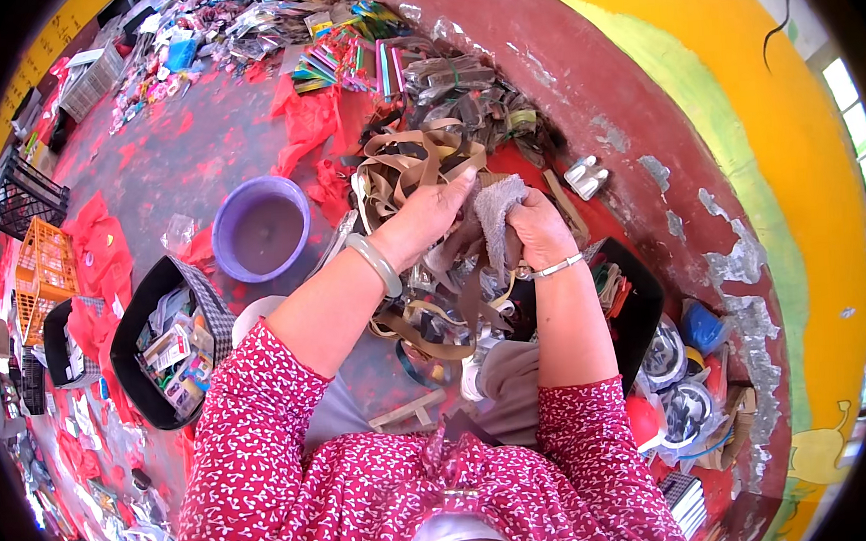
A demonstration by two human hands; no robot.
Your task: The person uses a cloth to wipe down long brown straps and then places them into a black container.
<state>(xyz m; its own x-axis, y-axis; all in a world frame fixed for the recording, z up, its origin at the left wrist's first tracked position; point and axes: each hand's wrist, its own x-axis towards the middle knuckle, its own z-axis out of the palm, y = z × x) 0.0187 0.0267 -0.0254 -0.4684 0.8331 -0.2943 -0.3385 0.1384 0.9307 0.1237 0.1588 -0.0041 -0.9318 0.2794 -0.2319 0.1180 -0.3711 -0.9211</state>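
Note:
My left hand (432, 215), with a pale bangle at its wrist, is closed at a heap of tan and brown straps (409, 165); its fingertips are partly hidden, and a brown strap (471, 303) hangs below it. Close by on the right, my right hand (541, 228) grips a grey terry cloth (495, 212) that drapes toward the left hand. A silver bracelet circles that wrist. More straps loop down between my knees, over clear plastic-wrapped items.
Left of my arms stand a purple basin (261, 228) of murky water and a black box (126, 364) of small packets. Another black box (643, 302) is by my right forearm. Bundled goods (451, 79) line the curved wall (631, 110). An orange crate (44, 265) sits far left.

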